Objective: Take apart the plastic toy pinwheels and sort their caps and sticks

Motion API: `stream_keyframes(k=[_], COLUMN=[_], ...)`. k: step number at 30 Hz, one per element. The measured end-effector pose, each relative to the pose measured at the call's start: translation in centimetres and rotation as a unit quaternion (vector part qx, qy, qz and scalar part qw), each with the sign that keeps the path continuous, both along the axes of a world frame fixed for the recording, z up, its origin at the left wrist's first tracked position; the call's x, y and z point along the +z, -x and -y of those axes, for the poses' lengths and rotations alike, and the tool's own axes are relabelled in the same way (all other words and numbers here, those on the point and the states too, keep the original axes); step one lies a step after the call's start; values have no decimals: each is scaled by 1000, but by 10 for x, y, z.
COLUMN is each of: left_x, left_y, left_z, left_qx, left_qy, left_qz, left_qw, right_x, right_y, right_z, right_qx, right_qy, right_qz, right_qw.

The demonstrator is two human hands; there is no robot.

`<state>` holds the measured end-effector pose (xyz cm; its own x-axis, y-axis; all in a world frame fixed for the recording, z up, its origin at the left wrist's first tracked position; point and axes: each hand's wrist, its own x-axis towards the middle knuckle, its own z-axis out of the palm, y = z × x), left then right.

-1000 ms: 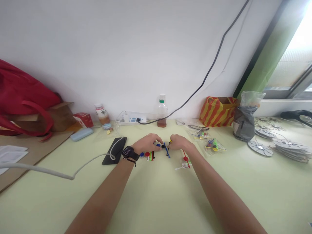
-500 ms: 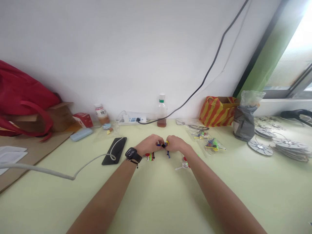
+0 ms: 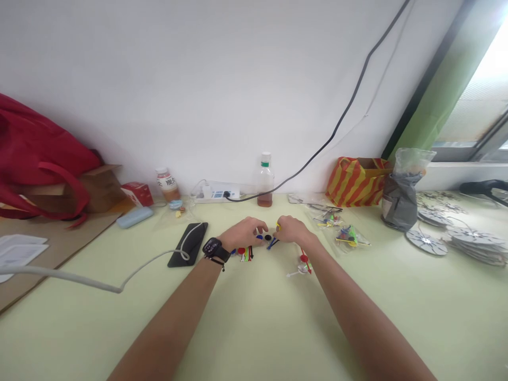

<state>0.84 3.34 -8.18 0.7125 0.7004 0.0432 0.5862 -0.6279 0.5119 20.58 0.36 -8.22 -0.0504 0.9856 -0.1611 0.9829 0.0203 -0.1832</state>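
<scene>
My left hand (image 3: 249,232) is open, its thumb and fingers apart, right by a small blue round piece (image 3: 260,237); whether it touches it I cannot tell. A black round piece (image 3: 268,237) lies between the two hands. My right hand (image 3: 292,229) is closed in a pinch on a small yellow plastic piece (image 3: 278,226). Below its fingertips a blue plastic pointer (image 3: 272,244) slants; its upper end is hidden. Under my left wrist lie several coloured pointers with a red round piece (image 3: 241,251). Beside my right forearm are a red arrow-shaped pointer (image 3: 304,259) and a white one (image 3: 292,274).
Bags of coloured plastic parts (image 3: 351,236) lie to the right, before a striped paper bag (image 3: 353,182) and stacked grey discs (image 3: 476,243). A phone (image 3: 188,245) with a cable is at left. A bottle (image 3: 265,182) and power strip (image 3: 216,192) stand by the wall.
My hands have drawn slightly apart. The left fingers have opened off the dark pieces, and the black round piece now lies uncovered. The yellow piece has moved right with my right hand.
</scene>
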Motion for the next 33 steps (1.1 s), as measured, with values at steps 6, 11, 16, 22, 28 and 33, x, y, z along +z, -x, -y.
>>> stream_keyframes(k=[6, 11, 16, 22, 28, 33], left_x=[-1, -2, -7, -8, -4, -2], left_y=[4, 1, -4, -4, 3, 9], left_z=[-4, 0, 4, 3, -2, -8], left_qx=[5, 4, -11, -23, 7, 3], left_qy=[20, -2, -49, -36, 22, 28], left_qz=[-4, -17, -14, -20, -13, 11], left_qw=[1000, 1000, 999, 999, 1000, 1000], right_x=[-2, -6, -5, -5, -7, 2], right_y=[-6, -9, -18, -17, -8, -15], right_z=[-2, -4, -4, -5, -5, -2], right_qx=[9, 46, 74, 69, 45, 46], right_qy=[13, 21, 22, 17, 19, 25], right_qz=[-8, -29, -48, -54, -58, -87], right_qw=[1000, 998, 996, 996, 997, 995])
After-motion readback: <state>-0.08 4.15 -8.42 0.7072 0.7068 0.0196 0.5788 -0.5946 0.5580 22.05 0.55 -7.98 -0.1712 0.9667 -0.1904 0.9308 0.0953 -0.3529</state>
